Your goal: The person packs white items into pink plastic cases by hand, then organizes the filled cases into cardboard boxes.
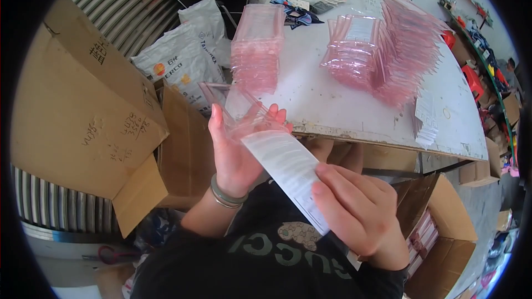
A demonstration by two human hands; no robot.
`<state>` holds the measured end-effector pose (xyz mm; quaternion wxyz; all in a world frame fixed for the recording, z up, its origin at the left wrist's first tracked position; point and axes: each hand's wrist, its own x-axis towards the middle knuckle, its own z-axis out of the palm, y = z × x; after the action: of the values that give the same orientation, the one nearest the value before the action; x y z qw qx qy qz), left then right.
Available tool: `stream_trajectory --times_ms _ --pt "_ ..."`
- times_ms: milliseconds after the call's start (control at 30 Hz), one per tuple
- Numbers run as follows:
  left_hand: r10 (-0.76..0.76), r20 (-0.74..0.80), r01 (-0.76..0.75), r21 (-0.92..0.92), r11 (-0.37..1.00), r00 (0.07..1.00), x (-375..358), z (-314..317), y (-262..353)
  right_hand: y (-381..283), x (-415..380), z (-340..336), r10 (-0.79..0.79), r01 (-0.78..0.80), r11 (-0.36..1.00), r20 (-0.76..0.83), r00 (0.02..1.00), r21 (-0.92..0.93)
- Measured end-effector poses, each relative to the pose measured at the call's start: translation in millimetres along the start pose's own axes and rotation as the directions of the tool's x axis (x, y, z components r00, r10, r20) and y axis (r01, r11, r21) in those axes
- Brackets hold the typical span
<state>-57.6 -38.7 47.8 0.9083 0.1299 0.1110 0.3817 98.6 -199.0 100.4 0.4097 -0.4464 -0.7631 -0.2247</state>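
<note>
My left hand (237, 160), a bracelet at its wrist, is closed around a clear pink plastic pouch (252, 112), which tilts up from the palm. In my right hand (363, 210), pinched between thumb and fingers, is a long white printed paper slip (285, 169). The slip's far end overlaps the near end of the pouch. Beyond my left hand, a tall stack of similar pink pouches (256, 50) stands on the white table (305, 72). To the right, more pouches with papers in them (354, 50) lie piled up. A bundle of white slips (425, 119) rests near the table's front edge.
A large cardboard box (83, 111) stands at the left, with a white sack (185, 50) behind it. On the right, below the table, an open cardboard box (454, 227) holds pink-edged packs. A dark patterned cloth (296, 14) lies at the table's back. Scissors (111, 254) are at lower left.
</note>
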Motion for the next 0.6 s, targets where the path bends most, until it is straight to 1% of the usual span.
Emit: stream_trajectory --times_ms 33,100,133,267,300,367,400,500,533,600 --pt "0.026 0.002 -0.026 0.02 0.999 1.0 -0.2 0.4 -2.8 0.4 1.2 5.3 -0.027 0.027 1.0 -0.003 1.0 0.001" --pt "0.074 -0.005 -0.072 0.167 0.983 0.997 -3.2 7.5 -15.6 4.0 4.9 25.3 -0.074 0.074 0.997 -0.012 0.997 0.003" --pt "0.098 -0.005 -0.094 0.24 0.966 0.995 -4.8 9.7 -19.6 8.0 5.2 35.9 -0.116 0.115 0.993 -0.035 0.993 -0.03" --pt "0.032 0.003 -0.032 0.05 0.998 0.999 -4.0 3.8 -13.0 5.1 4.5 39.9 -0.117 0.124 0.992 -0.178 0.977 0.026" --pt "0.039 0.022 -0.04 0.044 0.998 0.999 -3.7 3.5 -9.9 5.5 2.4 40.9 -0.123 0.131 0.991 -0.185 0.975 0.029" --pt "0.039 0.052 -0.041 0.031 0.999 0.998 -3.9 1.5 -8.4 5.4 -7.2 44.9 -0.121 0.129 0.991 -0.193 0.974 0.033" --pt "0.032 0.075 -0.035 0.036 0.999 0.997 -4.2 0.6 -10.9 6.4 -9.2 48.8 -0.089 0.094 0.995 -0.152 0.984 0.026" --pt "0.004 0.158 -0.013 0.056 0.998 0.987 -3.5 -3.6 -17.9 16.0 -9.9 60.6 -0.071 0.071 0.997 -0.102 0.992 -0.006" --pt "-0.008 0.185 -0.004 0.065 0.998 0.983 -3.3 -7.7 -19.9 16.2 -14.9 67.6 -0.039 0.037 0.999 -0.089 0.995 -0.025" --pt "-0.02 0.237 0.007 0.058 0.998 0.971 -1.5 -12.9 -19.9 13.5 -12.1 66.8 0.001 0.002 0.999 -0.105 0.994 0.033"
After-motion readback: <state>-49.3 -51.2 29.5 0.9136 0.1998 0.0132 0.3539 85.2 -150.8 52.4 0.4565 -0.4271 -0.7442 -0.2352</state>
